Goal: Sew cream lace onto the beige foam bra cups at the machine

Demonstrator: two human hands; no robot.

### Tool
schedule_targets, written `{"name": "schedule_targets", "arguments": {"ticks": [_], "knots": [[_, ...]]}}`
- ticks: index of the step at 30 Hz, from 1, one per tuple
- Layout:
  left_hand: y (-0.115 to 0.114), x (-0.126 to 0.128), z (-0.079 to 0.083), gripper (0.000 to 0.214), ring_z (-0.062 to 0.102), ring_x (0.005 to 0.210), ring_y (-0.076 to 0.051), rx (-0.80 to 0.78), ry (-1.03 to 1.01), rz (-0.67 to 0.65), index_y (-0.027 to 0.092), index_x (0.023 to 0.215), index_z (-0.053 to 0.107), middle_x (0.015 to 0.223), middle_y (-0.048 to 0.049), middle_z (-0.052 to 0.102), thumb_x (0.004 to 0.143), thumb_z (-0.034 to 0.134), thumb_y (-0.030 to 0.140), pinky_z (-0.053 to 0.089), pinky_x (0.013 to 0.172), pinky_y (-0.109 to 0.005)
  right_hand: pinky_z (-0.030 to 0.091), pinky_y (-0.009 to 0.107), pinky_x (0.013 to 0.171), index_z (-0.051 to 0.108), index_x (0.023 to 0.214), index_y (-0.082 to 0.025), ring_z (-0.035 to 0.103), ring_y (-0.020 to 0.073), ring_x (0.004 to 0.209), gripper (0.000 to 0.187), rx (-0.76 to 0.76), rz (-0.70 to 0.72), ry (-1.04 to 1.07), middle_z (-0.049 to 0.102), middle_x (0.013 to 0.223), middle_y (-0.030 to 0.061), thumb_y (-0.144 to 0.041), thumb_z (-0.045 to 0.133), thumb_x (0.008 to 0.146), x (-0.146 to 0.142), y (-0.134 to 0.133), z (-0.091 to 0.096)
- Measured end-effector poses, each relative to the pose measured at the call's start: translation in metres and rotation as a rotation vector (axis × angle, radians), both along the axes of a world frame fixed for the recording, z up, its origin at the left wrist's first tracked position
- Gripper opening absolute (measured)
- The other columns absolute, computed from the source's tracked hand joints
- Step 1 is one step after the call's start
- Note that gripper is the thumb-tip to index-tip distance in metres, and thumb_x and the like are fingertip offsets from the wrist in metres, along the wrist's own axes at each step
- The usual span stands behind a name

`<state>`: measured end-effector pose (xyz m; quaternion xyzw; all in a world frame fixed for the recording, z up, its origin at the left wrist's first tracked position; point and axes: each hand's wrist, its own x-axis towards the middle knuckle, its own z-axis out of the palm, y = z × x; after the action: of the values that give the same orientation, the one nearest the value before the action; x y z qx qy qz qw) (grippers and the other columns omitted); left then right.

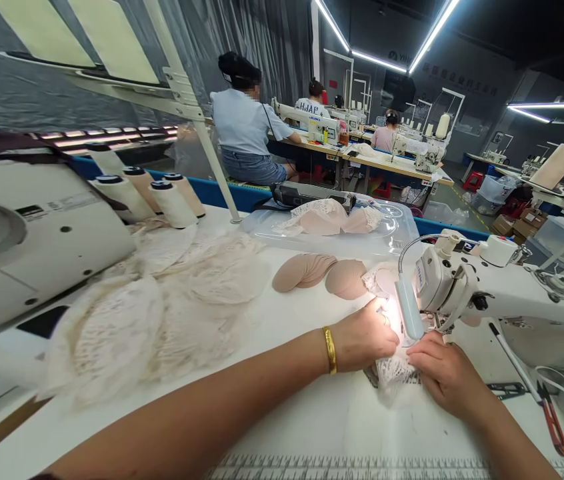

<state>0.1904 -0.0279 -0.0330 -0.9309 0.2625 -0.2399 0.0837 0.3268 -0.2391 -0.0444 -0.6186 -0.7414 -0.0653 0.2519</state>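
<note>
The left hand (pixel 365 340) grips white lace (pixel 395 379) beside a sewing machine (pixel 505 287), the right hand (pixel 449 370) touches it, grip unclear, and guiding it flat seems best.

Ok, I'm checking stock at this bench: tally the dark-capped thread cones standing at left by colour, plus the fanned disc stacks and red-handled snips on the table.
Cream thread cones: 3
Beige thread cones: 2
Fanned disc stacks: 2
Red-handled snips: 1
Total: 8
</note>
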Motion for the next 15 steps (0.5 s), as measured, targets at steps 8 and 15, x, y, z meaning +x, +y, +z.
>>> {"name": "schedule_targets", "arguments": {"ticks": [8, 15], "knots": [[-0.008, 0.004, -0.009, 0.028, 0.044, 0.06, -0.015, 0.011, -0.139, 0.084, 0.018, 0.061, 0.043, 0.061, 0.0018, 0.05, 0.071, 0.058, -0.004, 0.036, 0.067, -0.037, 0.05, 0.031, 0.065, 0.062, 0.109, -0.022, 0.063, 0.0218, 0.075, 0.032, 0.004, -0.278, -0.106, 0.07, 0.084, 0.0037, -0.007, 0.04, 0.091, 0.011, -0.003, -0.011], [-0.016, 0.009, -0.016, 0.028, 0.05, 0.064, -0.016, -0.023, -0.123, 0.161, 0.017, 0.06, 0.049, 0.062, 0.0001, 0.053, 0.077, 0.054, -0.005, 0.042, 0.073, -0.039, 0.056, 0.035, 0.072, 0.068, 0.098, -0.021, 0.068, 0.026, 0.089, 0.029, 0.078, -0.404, -0.095, 0.075, 0.092, 0.0077, -0.015, 0.04, 0.096, 0.013, 0.005, -0.011]]}}
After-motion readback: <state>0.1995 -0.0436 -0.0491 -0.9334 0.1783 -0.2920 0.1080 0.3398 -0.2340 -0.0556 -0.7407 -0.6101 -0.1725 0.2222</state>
